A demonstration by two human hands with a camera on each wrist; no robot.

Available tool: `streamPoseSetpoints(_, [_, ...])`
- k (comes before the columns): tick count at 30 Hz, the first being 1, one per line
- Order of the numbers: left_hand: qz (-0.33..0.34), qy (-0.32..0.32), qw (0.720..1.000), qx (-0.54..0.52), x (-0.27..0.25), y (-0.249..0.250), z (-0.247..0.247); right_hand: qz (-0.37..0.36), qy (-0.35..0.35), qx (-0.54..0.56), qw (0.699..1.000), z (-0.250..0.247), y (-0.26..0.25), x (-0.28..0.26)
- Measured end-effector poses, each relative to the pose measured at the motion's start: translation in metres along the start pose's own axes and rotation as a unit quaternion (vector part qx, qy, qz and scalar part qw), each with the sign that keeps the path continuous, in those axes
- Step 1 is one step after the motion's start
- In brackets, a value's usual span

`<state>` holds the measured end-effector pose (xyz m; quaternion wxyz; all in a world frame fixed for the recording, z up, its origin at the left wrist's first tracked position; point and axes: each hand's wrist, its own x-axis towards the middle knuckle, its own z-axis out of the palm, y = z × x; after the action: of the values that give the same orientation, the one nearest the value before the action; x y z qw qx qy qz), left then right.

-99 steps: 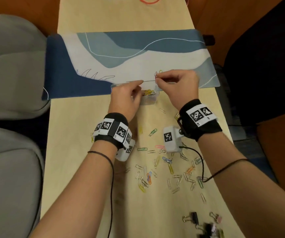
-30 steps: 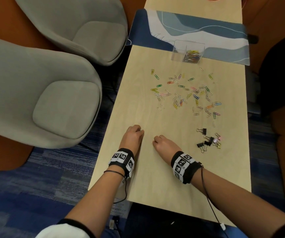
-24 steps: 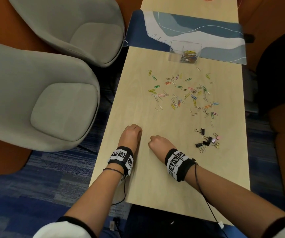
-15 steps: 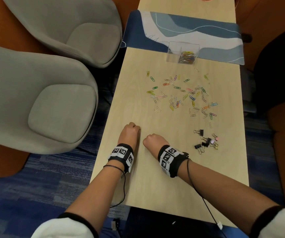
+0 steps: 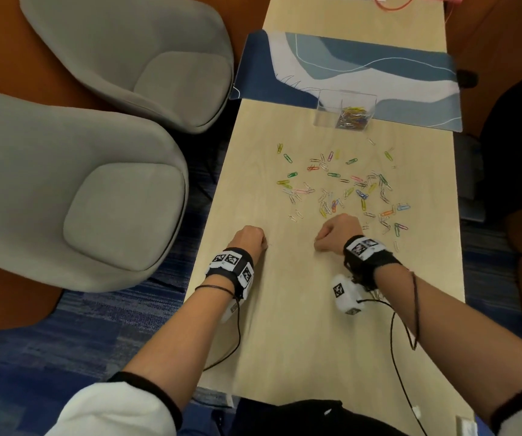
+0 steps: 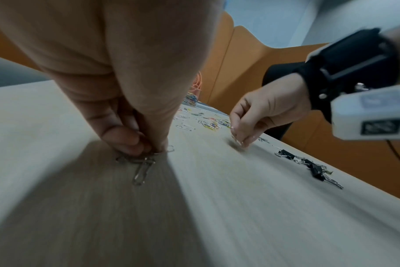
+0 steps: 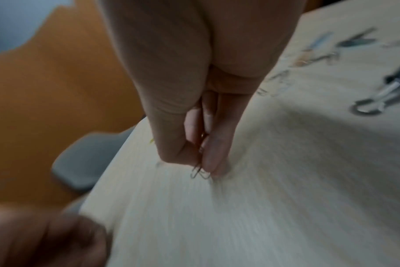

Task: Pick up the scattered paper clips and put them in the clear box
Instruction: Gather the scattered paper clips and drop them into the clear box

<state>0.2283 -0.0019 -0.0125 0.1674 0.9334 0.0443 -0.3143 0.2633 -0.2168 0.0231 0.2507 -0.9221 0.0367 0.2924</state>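
Many coloured and silver paper clips [image 5: 341,187] lie scattered across the middle of the light wooden table [image 5: 284,341]. The clear box [image 5: 325,111] stands at the far end against the blue mat, a heap of clips in its right part. My left hand [image 5: 262,245] is down on the table near the left edge, fingertips pinching a few silver clips [image 6: 143,168]; its grip is clearest in the left wrist view [image 6: 146,151]. My right hand [image 5: 317,243] pinches silver clips [image 7: 199,171] just above the wood.
Black binder clips [image 6: 308,166] lie to the right of my right hand. The blue patterned mat [image 5: 410,73] covers the table's far end. Two grey armchairs [image 5: 80,184] stand close along the left edge. Cables trail from both wristbands.
Since 3.3 s ago both hands came back from the box to the near part of the table. In the last half second my right hand moved right and away, toward the scattered clips.
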Motion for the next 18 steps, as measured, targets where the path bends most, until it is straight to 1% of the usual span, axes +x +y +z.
streamPoseSetpoints(1, [0.002,-0.005,1.000,0.000,0.002,0.001,-0.001,0.028,0.000,0.086,0.996,-0.005,0.011,0.004])
streamPoseSetpoints(3, [0.011,-0.009,1.000,-0.013,0.007,0.005,-0.005,0.080,-0.010,0.246,0.966,-0.018,0.030,0.012])
streamPoseSetpoints(4, [0.017,-0.006,1.000,-0.025,0.011,0.006,-0.006,0.100,-0.015,0.312,0.945,-0.026,0.035,0.016])
streamPoseSetpoints(6, [0.047,0.021,0.996,-0.077,0.021,0.015,-0.015,0.120,-0.008,0.447,0.887,-0.052,0.040,0.026])
streamPoseSetpoints(7, [0.072,0.043,0.990,-0.114,0.027,0.022,-0.021,0.119,0.004,0.496,0.860,-0.068,0.041,0.032])
streamPoseSetpoints(8, [0.097,0.068,0.982,-0.147,0.034,0.032,-0.030,0.113,0.020,0.527,0.842,-0.087,0.040,0.037])
streamPoseSetpoints(11, [0.148,0.127,0.951,-0.242,0.063,0.071,-0.070,0.072,0.088,0.579,0.807,-0.143,0.035,0.056])
streamPoseSetpoints(13, [0.169,0.165,0.927,-0.293,0.091,0.103,-0.100,0.039,0.152,0.569,0.807,-0.176,0.030,0.072])
streamPoseSetpoints(15, [0.184,0.200,0.906,-0.323,0.122,0.136,-0.126,0.008,0.227,0.529,0.818,-0.201,0.023,0.087])
streamPoseSetpoints(17, [0.210,0.224,0.892,-0.333,0.149,0.167,-0.149,-0.009,0.287,0.500,0.817,-0.217,0.019,0.102])
streamPoseSetpoints(18, [0.218,0.233,0.888,-0.330,0.164,0.181,-0.157,-0.017,0.306,0.490,0.816,-0.223,0.019,0.109])
